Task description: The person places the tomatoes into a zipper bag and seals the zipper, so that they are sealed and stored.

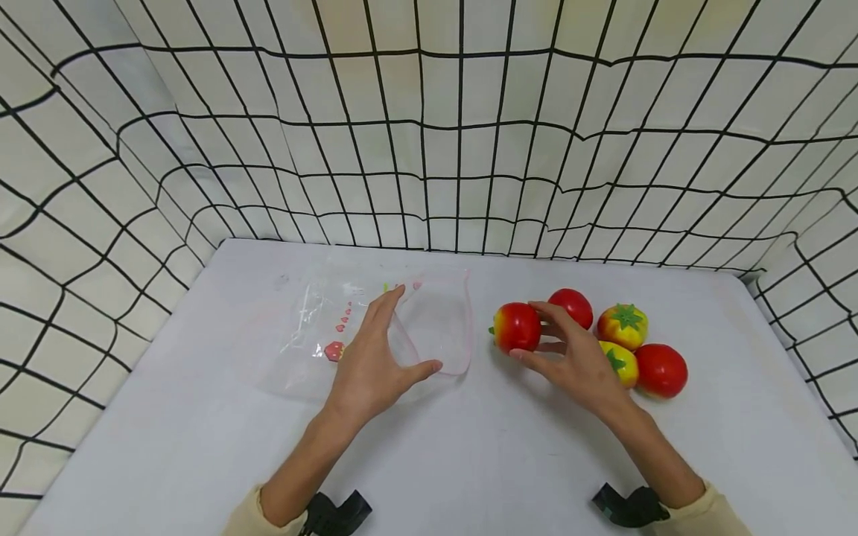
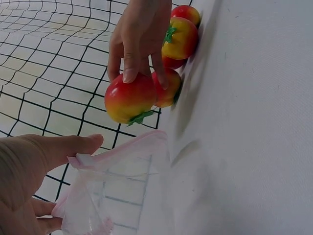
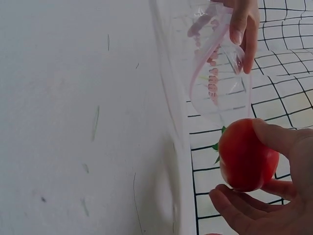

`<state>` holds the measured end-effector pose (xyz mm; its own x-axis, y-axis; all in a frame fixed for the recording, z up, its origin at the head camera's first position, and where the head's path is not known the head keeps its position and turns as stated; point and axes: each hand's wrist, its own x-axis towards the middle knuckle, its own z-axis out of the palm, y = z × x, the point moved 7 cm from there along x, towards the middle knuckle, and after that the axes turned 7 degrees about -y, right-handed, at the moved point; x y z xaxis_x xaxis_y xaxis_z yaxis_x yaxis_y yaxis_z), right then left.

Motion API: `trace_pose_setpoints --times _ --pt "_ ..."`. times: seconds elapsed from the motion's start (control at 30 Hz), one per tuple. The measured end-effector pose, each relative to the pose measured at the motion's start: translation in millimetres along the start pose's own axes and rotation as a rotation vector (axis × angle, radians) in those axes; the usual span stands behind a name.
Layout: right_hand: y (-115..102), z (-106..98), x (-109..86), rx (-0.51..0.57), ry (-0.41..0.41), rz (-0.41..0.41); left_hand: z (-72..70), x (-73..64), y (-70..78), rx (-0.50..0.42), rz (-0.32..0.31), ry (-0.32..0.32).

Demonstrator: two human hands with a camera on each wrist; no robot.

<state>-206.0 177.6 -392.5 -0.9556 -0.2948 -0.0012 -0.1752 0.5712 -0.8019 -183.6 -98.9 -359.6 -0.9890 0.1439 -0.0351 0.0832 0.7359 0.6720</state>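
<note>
Right hand (image 1: 576, 365) grips red-and-yellow tomato (image 1: 518, 326) beside clear plastic bag (image 1: 311, 327)

The gripped tomato is just right of the bag, outside its pink-rimmed mouth. The left hand (image 1: 372, 365), thumb and fingers spread apart, touches the bag at its open mouth. The two hands are apart. Four other tomatoes (image 1: 623, 326) cluster farther right of the bag on the white tabletop (image 1: 469, 454).

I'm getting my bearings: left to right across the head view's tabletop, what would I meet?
Clear plastic bag, held tomato in the right hand, red tomato at the back, yellow-and-red tomato with a green top, red tomato farthest right.
</note>
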Motion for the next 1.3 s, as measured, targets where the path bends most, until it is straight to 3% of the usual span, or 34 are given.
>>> trace_pose_setpoints --times 0.4,0.77,1.3 --pt "-6 3 2.1 0.064 0.033 -0.037 1.6 0.8 2.6 -0.003 0.016 0.0" --pt "-7 13 7.6 0.144 -0.026 -0.025 2.4 0.0 2.3 -0.023 0.019 -0.005" --pt "-14 28 13.2 0.147 -0.052 -0.02 4.1 -1.9 2.6 -0.005 0.028 -0.006"
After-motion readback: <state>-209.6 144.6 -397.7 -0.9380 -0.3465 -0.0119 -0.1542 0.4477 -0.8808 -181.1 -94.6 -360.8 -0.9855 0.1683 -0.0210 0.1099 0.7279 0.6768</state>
